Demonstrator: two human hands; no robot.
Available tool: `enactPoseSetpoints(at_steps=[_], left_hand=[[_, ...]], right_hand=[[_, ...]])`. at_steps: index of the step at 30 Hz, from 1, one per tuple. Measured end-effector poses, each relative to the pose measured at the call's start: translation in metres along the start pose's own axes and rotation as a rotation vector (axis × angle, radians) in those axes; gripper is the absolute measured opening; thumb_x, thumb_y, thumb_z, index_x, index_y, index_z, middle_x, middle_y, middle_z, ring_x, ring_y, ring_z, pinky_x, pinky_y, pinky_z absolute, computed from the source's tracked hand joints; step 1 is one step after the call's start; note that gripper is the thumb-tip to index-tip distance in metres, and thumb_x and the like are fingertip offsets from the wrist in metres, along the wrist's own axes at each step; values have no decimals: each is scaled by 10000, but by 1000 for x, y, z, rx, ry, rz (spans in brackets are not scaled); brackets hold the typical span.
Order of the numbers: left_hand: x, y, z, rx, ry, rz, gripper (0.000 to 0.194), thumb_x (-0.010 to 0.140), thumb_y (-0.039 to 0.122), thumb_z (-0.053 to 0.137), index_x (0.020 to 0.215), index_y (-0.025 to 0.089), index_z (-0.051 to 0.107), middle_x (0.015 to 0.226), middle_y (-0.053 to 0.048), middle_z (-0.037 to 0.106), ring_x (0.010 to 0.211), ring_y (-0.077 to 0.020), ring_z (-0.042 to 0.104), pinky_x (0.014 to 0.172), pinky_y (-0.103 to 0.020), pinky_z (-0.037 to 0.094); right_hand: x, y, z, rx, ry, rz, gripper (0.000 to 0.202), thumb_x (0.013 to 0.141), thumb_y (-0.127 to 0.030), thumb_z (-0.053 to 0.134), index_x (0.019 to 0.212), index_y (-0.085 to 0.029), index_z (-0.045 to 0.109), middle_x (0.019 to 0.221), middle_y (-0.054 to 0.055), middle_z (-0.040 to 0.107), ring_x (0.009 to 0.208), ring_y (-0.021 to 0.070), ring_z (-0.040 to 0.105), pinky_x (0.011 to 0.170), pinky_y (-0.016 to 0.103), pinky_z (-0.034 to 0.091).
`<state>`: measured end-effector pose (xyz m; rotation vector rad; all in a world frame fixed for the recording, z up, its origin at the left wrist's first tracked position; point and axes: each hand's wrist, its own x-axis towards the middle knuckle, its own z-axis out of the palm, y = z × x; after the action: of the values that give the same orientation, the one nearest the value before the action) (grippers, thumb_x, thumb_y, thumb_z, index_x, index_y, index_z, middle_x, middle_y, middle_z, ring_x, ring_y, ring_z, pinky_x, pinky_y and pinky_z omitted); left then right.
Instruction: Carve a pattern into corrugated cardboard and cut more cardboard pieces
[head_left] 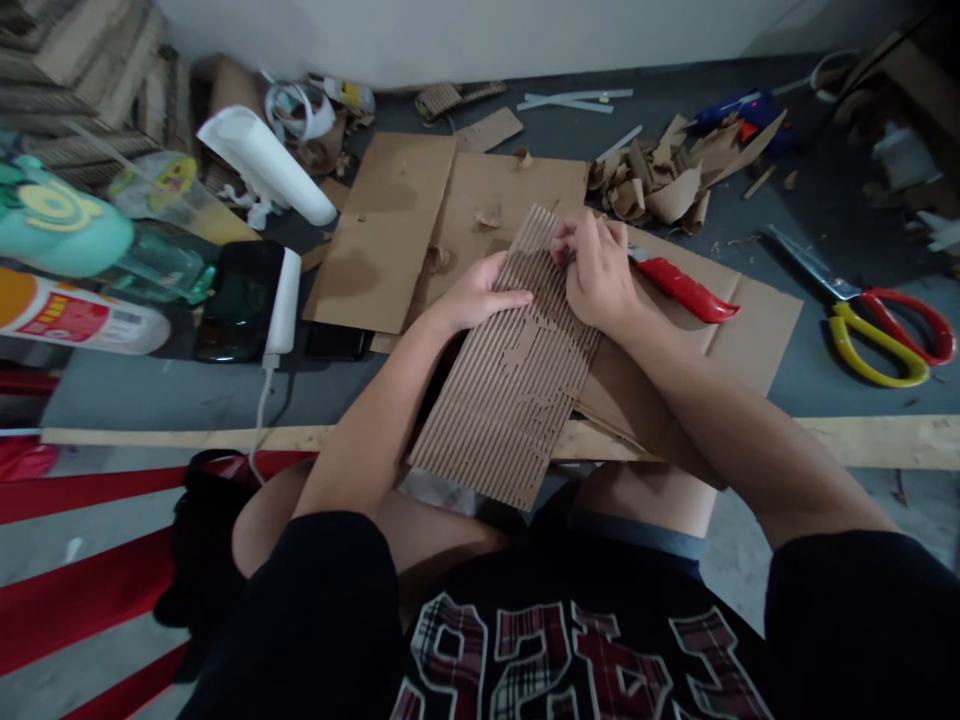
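Note:
A long strip of corrugated cardboard (510, 390) with its ridged side up lies across flat cardboard sheets (390, 225) on the grey work surface. My left hand (476, 292) presses flat on the strip's left edge. My right hand (596, 270) sits at the strip's far end with fingers pinched on its top layer. A red-handled utility knife (686, 290) lies just right of my right hand, on the cardboard; no hand holds it.
Scissors with red and yellow handles (881, 325) lie at the right. Torn paper scraps (660, 180) and a blue glue gun (739, 108) lie at the back. A white roll (262, 160), a phone (240, 300), bottles (82, 318) and stacked cardboard stand at the left.

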<state>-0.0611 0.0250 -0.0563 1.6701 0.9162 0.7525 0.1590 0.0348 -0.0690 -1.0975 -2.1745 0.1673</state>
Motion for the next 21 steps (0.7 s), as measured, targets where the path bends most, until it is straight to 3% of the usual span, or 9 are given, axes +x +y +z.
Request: enactPoseSetpoints(at_steps=[5, 10, 21], left_hand=[[-1, 1, 1, -17, 7, -6, 639, 765, 363, 775, 1324, 101, 607, 1385, -166, 674, 1343, -341, 602, 1224, -495, 395], [-1, 1, 1, -35, 20, -39, 600, 763, 333, 788, 1300, 119, 629, 1364, -161, 679, 1349, -344, 601, 1233, -493, 388], [0, 0, 2, -39, 17, -44, 608, 746, 374, 779, 1277, 123, 620, 1356, -138, 696, 1312, -327, 630, 1204, -485, 428]], right_hand=[[0, -3, 1, 28, 0, -3, 241, 970, -211, 280, 1047, -216, 508, 996, 71, 644, 1028, 247, 627, 1087, 548, 375], [0, -4, 1, 65, 13, 25, 267, 953, -217, 317, 1152, -213, 494, 1023, 87, 667, 1065, 273, 630, 1092, 588, 375], [-1, -5, -1, 42, 8, 15, 250, 977, -208, 295, 1093, -213, 516, 992, 84, 662, 1035, 265, 632, 1068, 570, 407]])
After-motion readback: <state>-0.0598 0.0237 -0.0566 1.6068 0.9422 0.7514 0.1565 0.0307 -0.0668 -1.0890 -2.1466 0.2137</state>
